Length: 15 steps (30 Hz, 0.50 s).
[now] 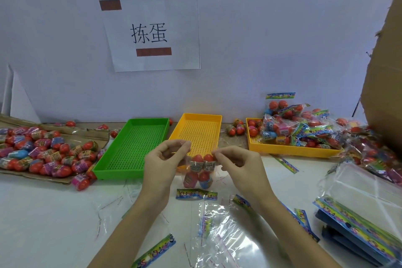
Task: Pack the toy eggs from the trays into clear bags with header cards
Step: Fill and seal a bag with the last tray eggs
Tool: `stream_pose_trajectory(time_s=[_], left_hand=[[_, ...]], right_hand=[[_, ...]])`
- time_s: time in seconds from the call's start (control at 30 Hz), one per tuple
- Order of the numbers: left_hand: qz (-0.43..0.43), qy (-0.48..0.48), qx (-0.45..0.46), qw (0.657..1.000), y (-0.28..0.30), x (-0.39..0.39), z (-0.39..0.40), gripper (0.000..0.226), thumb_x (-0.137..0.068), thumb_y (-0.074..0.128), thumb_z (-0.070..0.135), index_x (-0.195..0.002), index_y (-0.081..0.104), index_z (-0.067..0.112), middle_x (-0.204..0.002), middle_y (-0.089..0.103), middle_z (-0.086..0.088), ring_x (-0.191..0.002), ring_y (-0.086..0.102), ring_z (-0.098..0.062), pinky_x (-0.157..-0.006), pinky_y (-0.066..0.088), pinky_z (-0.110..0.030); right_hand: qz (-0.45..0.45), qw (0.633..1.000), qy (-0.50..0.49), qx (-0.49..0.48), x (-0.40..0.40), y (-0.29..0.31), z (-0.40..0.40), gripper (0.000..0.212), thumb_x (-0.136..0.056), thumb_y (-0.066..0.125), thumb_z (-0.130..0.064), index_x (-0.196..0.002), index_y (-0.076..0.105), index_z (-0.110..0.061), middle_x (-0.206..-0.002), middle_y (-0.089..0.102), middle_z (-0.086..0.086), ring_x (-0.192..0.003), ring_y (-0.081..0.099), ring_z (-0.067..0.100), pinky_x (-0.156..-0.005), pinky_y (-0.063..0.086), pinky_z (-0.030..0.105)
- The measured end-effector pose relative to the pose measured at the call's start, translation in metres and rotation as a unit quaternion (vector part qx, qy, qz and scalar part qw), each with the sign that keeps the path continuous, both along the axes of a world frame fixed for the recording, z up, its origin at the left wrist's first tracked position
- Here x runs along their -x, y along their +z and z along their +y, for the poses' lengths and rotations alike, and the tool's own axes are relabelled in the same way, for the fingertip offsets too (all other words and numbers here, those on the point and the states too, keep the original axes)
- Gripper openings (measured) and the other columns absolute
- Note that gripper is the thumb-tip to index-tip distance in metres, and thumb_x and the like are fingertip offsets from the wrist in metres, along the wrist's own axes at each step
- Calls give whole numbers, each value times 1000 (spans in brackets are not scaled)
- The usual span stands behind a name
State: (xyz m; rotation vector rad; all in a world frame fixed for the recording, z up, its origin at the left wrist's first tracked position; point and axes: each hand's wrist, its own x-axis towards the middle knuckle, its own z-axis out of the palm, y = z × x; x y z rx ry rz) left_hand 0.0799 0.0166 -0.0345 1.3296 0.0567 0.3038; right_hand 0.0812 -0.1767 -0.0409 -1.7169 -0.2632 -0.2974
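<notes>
**Status: bag filled, header card pending**

My left hand (162,160) and right hand (236,164) pinch the mouth of a clear plastic bag of red-topped toy eggs (199,171) between them. I judge sealing remains; loose eggs (43,152) wait left. An egg label reads "6+".

Both forearms are bare to the frame's edge, with no sleeves, gloves, rings or watch showing.
</notes>
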Motion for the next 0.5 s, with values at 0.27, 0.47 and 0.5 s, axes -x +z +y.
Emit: stream_pose_trajectory(time_s=[0.27, 0.47, 0.5], left_hand=[[24, -133, -44, 990, 1, -2, 12, 33, -73, 87, 32, -101, 84, 16, -110, 80, -8, -98, 76, -19, -84, 60, -25], [42, -109, -34, 993, 0, -3, 14, 29, -71, 90, 27, -93, 84, 9, -93, 78, -14, -86, 76, -22, -82, 62, -28], [42, -107, -35, 993, 0, -2, 14, 32, -69, 91, 29, -92, 84, 9, -91, 78, -15, -85, 76, -23, -81, 62, -27]], right_hand=[[38, 998, -14, -51, -4, -2, -9, 13, -97, 69, -18, -95, 80, -23, -87, 78, -7, -87, 73, 9, -71, 60, 25], [39, 998, 14, -38, -7, 0, -14, 6, -93, 75, -21, -96, 80, -22, -88, 78, -5, -85, 73, 13, -71, 61, 27], [38, 998, 15, -36, -7, 0, -15, 6, -92, 76, -20, -96, 80, -21, -88, 78, -4, -85, 73, 14, -72, 61, 27]])
